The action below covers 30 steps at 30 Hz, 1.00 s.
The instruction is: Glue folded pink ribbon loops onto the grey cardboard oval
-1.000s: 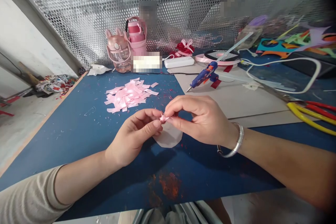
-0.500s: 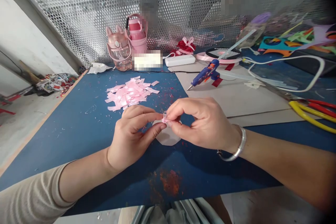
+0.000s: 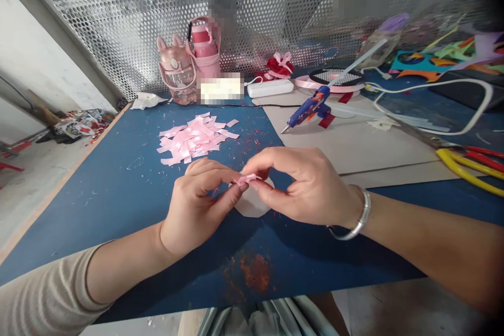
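Observation:
Between my two hands is a small folded piece of pink ribbon (image 3: 247, 179). My left hand (image 3: 202, 197) pinches its left end between thumb and forefinger. The fingertips of my right hand (image 3: 301, 184), with a silver bangle at the wrist, grip the other end. Under the fingers a pale round disc (image 3: 254, 203) lies on the blue table, its upper part partly covered by my hands. Just beyond my left hand is a loose pile of cut pink ribbon strips (image 3: 195, 138).
A blue glue gun (image 3: 307, 109) rests on grey board (image 3: 378, 149) behind my right hand. Yellow-and-red handled tools (image 3: 470, 165) lie at the right. Two pink bottles (image 3: 177, 71), a white power strip (image 3: 271, 88) and a ribbon roll (image 3: 334, 81) stand along the mesh wall.
The pink ribbon has gone from a bunched, upright fold to a flatter shape stretched sideways between my fingertips. Both hands stay in nearly the same place.

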{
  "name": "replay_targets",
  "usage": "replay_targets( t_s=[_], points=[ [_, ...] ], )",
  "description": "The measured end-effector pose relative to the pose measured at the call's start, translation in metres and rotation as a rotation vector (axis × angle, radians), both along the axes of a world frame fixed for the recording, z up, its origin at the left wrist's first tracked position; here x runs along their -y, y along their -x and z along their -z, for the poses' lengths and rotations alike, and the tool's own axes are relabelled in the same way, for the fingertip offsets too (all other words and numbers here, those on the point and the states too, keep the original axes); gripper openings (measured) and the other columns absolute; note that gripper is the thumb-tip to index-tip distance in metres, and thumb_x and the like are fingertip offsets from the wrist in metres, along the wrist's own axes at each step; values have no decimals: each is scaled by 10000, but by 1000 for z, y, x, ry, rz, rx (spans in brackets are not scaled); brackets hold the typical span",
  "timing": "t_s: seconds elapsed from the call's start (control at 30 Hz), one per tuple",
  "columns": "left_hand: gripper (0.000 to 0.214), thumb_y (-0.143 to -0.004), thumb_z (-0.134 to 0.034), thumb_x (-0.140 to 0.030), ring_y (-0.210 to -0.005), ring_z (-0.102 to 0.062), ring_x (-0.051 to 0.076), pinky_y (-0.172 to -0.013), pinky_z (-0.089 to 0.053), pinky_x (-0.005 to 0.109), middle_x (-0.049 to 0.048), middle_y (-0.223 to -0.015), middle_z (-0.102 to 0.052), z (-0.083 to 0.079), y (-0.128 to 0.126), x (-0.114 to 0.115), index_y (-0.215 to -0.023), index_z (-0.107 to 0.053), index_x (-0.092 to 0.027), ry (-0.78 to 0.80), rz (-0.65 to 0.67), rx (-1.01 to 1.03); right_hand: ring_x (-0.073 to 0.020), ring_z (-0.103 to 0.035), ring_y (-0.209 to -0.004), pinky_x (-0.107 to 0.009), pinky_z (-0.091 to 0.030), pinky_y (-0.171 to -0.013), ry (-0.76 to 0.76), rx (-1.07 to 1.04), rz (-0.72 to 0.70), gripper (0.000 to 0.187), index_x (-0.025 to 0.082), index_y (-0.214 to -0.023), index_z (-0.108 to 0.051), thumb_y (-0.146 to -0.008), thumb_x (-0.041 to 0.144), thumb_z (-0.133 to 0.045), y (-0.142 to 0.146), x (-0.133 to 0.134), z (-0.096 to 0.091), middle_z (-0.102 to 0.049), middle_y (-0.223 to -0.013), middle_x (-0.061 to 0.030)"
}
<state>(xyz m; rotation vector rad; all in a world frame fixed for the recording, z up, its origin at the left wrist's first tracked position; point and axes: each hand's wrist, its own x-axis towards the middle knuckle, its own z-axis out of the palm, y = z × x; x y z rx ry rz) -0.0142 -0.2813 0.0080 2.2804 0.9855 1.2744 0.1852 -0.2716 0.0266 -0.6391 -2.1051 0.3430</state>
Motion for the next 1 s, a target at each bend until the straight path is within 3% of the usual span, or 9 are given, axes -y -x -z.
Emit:
replay_targets(
  t_s=[0.2,0.3,0.43,0.57,0.8,0.9,1.0],
  points=[
    [94,-847,-707,-245,-677,-638,132,-606,-489,248,9,-763,-716,-1,0,-2,-773,-668,-203,212,-75,60,-102,-624,-767,-237,-544,-749,162,-84,-19,433,177,-1112,-541,-719,-4,-526,0,3,4,-649,-894,-5],
    [79,-852,-711,-254,-701,-645,134,-641,-497,245,14,-778,-724,-1,-1,-2,-797,-693,-200,225,-42,80,-95,-623,-747,-226,-540,-724,185,-93,-24,350,172,-1071,-559,-758,15,-559,1,2,3,-654,-889,-8],
    [53,-834,-740,-235,-727,-644,134,-680,-501,243,21,-783,-719,0,-2,0,-826,-712,-190,179,13,102,-85,-640,-733,-199,-517,-699,179,-86,-58,124,158,-866,-616,-848,46,-567,2,-1,-2,-685,-808,-7],
    [55,-831,-744,-229,-719,-641,122,-672,-497,231,14,-787,-718,0,-2,2,-843,-712,-187,202,30,107,-78,-632,-708,-185,-502,-667,212,-107,-45,131,153,-807,-619,-839,36,-570,1,-2,-5,-690,-782,1],
    [123,-801,-761,-244,-790,-660,119,-752,-526,219,4,-859,-732,0,-3,2,-888,-697,-186,422,101,143,-86,-604,-682,-189,-491,-606,326,-108,-29,132,143,-865,-610,-816,34,-554,1,-1,-2,-663,-764,5],
    [110,-829,-701,-237,-795,-649,130,-721,-529,234,15,-871,-725,2,-4,0,-927,-699,-187,495,36,109,-85,-603,-694,-194,-497,-629,341,-125,3,126,141,-893,-608,-821,47,-565,2,-3,0,-647,-782,3],
    [227,-815,-662,-212,-791,-635,147,-686,-538,258,27,-898,-708,4,-5,-3,-1040,-670,-185,577,-12,71,-83,-605,-713,-200,-511,-662,371,-221,47,183,148,-939,-597,-825,23,-528,1,-9,2,-623,-812,6]
  ],
)
